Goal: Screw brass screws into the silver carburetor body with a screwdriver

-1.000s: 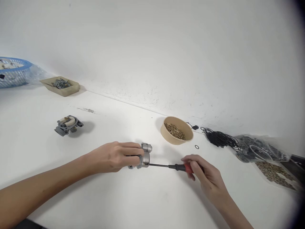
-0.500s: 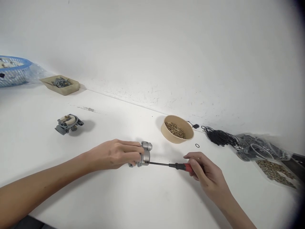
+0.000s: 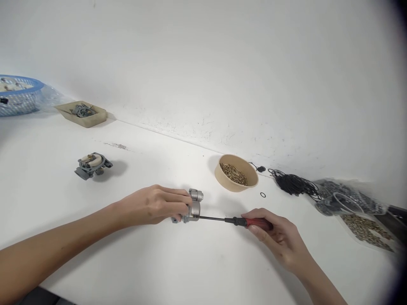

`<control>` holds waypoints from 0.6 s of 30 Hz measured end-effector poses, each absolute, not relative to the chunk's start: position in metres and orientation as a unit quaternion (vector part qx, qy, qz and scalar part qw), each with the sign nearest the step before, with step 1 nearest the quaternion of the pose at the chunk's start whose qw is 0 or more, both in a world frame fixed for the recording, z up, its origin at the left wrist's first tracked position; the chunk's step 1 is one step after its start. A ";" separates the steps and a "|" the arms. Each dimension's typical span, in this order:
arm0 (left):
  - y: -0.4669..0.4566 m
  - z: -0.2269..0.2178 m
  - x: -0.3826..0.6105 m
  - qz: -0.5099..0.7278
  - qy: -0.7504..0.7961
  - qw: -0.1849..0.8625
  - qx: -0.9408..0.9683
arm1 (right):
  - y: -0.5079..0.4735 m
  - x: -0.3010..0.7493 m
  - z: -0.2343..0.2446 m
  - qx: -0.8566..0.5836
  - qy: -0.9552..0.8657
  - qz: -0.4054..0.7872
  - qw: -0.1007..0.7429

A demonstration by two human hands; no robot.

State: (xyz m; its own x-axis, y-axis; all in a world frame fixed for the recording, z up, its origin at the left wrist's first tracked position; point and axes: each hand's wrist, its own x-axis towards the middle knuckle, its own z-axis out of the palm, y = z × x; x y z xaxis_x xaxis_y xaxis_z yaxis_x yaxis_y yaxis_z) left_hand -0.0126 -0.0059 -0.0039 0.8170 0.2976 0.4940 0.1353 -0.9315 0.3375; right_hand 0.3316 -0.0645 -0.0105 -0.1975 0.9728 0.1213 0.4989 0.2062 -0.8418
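Observation:
My left hand [image 3: 163,205] is closed around a grey metal carburetor [image 3: 195,207] on the white table, and its fingers cover much of the body. In my right hand [image 3: 275,237] is a screwdriver [image 3: 259,223] with a red and black handle, gripped between thumb and fingers. The thin dark shaft lies level and points left. Its tip meets the near side of the carburetor, low on the bowl; the screw there is too small to make out clearly. Farther left, a second carburetor [image 3: 93,164] with a pale float on top sits on the table by itself.
A cardboard bowl [image 3: 254,180] of brass screws stands beyond my hands, beside a loose black O-ring [image 3: 263,195]. Black rings [image 3: 294,184], a plastic bag of parts [image 3: 356,195] and a tray [image 3: 365,228] lie right. A beige tray [image 3: 95,120] and blue basket [image 3: 34,87] stand far left.
My right hand has rolled around the screwdriver's handle, the fingers now lying along its far side with the thumb lower. The left hand and carburetor stay in place.

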 end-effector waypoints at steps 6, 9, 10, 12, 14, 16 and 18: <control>-0.005 -0.004 -0.014 0.287 0.115 0.146 0.940 | -0.063 0.336 -0.010 -0.512 -0.726 0.322 0.327; -0.004 -0.006 -0.016 0.282 0.123 0.133 0.942 | -0.060 0.344 -0.010 -0.506 -0.721 0.322 0.347; -0.004 -0.007 -0.017 0.278 0.129 0.127 0.943 | -0.058 0.347 -0.010 -0.511 -0.713 0.321 0.356; -0.005 -0.008 -0.019 0.284 0.139 0.113 0.942 | -0.053 0.355 -0.011 -0.534 -0.696 0.300 0.374; -0.006 -0.009 -0.021 0.308 0.138 0.107 0.935 | -0.048 0.361 -0.015 -0.563 -0.683 0.256 0.388; -0.006 -0.010 -0.023 0.330 0.134 0.109 0.928 | -0.043 0.362 -0.022 -0.589 -0.682 0.198 0.385; -0.007 -0.008 -0.024 0.343 0.140 0.113 0.922 | -0.040 0.359 -0.030 -0.605 -0.695 0.149 0.359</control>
